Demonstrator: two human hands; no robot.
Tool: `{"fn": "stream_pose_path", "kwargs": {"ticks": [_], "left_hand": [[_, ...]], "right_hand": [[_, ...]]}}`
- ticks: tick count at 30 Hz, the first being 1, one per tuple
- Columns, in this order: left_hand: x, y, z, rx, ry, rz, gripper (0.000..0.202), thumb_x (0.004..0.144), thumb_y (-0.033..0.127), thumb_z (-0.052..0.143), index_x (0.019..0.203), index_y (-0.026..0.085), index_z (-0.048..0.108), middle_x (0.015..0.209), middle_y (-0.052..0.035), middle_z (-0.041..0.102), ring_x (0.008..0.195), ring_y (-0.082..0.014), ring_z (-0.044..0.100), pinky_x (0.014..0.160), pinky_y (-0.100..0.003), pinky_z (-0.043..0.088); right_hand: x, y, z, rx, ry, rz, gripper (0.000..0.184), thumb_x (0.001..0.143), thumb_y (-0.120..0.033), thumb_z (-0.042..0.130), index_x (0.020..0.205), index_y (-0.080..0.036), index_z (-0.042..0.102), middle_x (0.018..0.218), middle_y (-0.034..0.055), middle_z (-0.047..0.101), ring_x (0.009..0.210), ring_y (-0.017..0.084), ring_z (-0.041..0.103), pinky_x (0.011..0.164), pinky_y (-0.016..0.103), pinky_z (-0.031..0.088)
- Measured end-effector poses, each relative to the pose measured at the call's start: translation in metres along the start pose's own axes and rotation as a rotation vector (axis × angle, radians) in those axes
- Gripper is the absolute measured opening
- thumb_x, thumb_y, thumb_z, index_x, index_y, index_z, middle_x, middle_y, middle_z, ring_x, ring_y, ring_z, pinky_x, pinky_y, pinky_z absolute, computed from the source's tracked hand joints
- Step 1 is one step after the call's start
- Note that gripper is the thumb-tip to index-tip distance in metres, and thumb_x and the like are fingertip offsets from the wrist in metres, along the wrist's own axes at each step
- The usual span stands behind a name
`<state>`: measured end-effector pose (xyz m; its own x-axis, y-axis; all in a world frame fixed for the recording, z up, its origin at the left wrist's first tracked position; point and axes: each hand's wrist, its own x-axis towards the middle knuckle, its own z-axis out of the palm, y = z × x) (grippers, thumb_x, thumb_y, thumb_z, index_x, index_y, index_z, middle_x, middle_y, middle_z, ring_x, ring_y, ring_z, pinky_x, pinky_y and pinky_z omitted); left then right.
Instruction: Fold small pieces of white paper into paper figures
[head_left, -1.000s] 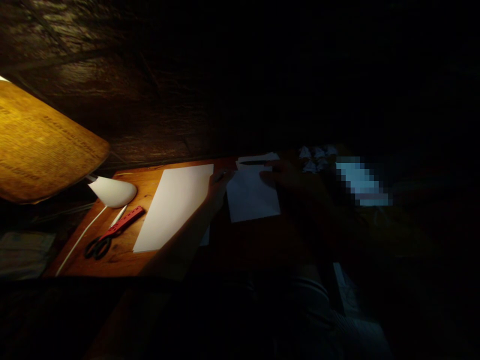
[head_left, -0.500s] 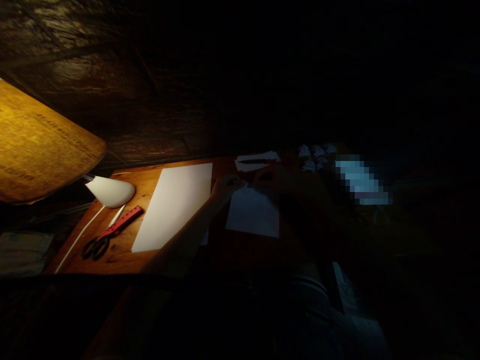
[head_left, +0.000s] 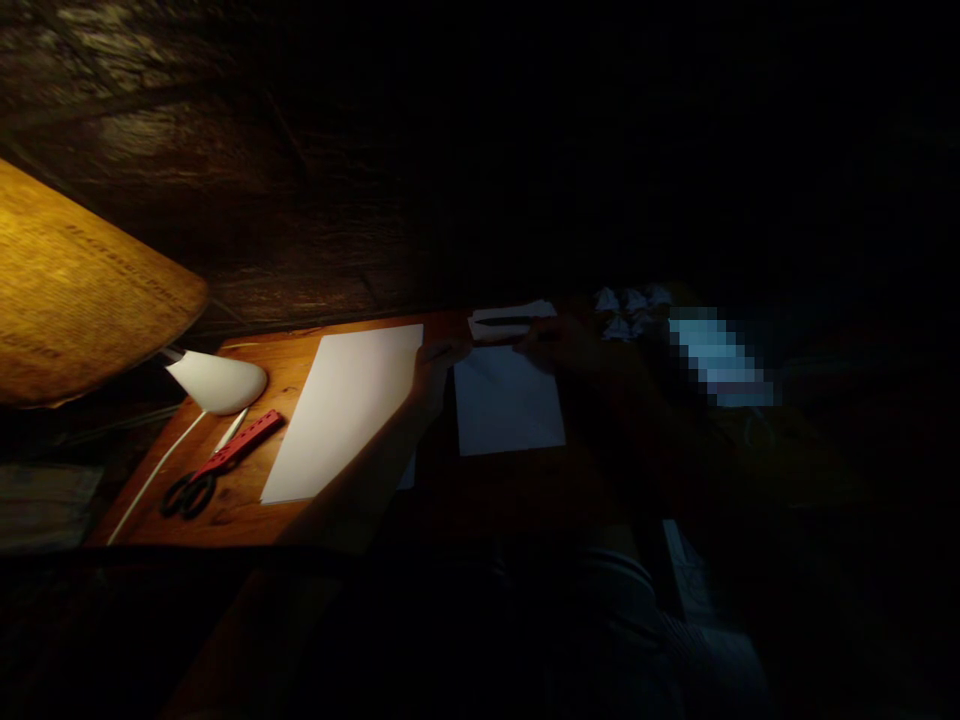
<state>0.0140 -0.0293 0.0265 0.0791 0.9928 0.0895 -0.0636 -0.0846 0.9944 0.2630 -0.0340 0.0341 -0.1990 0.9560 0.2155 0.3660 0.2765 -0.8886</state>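
And the small white sheet (head_left: 508,408) lies between the two hands, its far edge clear again: half a second ago both hands met over that edge, and now they are spread to its far corners, with the sheet slid a touch away from the body. The left hand (head_left: 439,362) is at the left corner, the right hand (head_left: 553,345) over the right one; it's too dark to tell whether either hand's fingers are clamped on the paper or merely resting.

Underneath runs a wooden worktop (head_left: 255,525), glowing orange at left, sinking into black at right, with a rough dark wall (head_left: 150,190) behind.

Just beyond the sheet, a dark pointed tool (head_left: 499,322) lies across a small paper stack (head_left: 514,310). Crumpled-looking white pieces (head_left: 626,312) sit further right, near a bright pixelated patch (head_left: 724,362). Over on the left, large white sheets (head_left: 352,400), partly covered by the left forearm, then red-and-black scissors (head_left: 225,457) beside the lamp (head_left: 221,382).
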Motion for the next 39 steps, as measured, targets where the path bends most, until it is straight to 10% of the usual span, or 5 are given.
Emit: {"fn": "stream_pose_path", "kwargs": {"ticks": [9,19,26,39], "left_hand": [[0.001,-0.002,-0.003,-0.143,0.051,-0.034,0.038,0.065,0.035,0.083,0.059,0.022,0.049,0.058,0.0037,0.047,0.057,-0.0126,0.046,0.059,-0.028,0.037],[0.014,-0.002,-0.013,-0.177,0.003,-0.036,0.067,0.089,0.087,0.048,0.095,0.023,0.065,0.102,-0.0128,0.076,0.105,-0.0305,0.074,0.083,-0.043,0.061],[0.012,-0.014,-0.004,-0.227,0.048,-0.010,0.053,0.066,0.053,0.093,0.099,0.019,0.069,0.106,-0.0121,0.079,0.111,-0.0322,0.075,0.100,-0.048,0.061],[0.009,-0.018,-0.004,-0.309,0.087,-0.077,0.066,0.055,0.057,0.101,0.100,0.019,0.071,0.109,-0.0125,0.082,0.124,-0.0411,0.072,0.103,-0.053,0.061]], "right_hand": [[0.004,0.018,-0.006,0.141,0.098,0.081,0.037,0.069,-0.056,0.086,0.071,-0.021,0.075,0.079,0.0034,0.074,0.077,0.019,0.065,0.073,0.032,0.052],[0.006,0.014,-0.007,0.424,0.339,0.148,0.035,0.075,-0.052,0.083,0.081,-0.024,0.063,0.071,-0.0044,0.059,0.061,0.011,0.055,0.061,0.027,0.049],[-0.002,0.001,-0.001,0.522,0.059,0.276,0.040,0.063,-0.038,0.094,0.079,-0.022,0.061,0.074,-0.0019,0.066,0.068,0.015,0.066,0.072,0.033,0.058],[-0.008,-0.013,0.011,0.271,-0.006,0.202,0.034,0.075,-0.048,0.089,0.094,-0.020,0.082,0.103,0.0080,0.082,0.093,0.026,0.074,0.087,0.040,0.059]]}}
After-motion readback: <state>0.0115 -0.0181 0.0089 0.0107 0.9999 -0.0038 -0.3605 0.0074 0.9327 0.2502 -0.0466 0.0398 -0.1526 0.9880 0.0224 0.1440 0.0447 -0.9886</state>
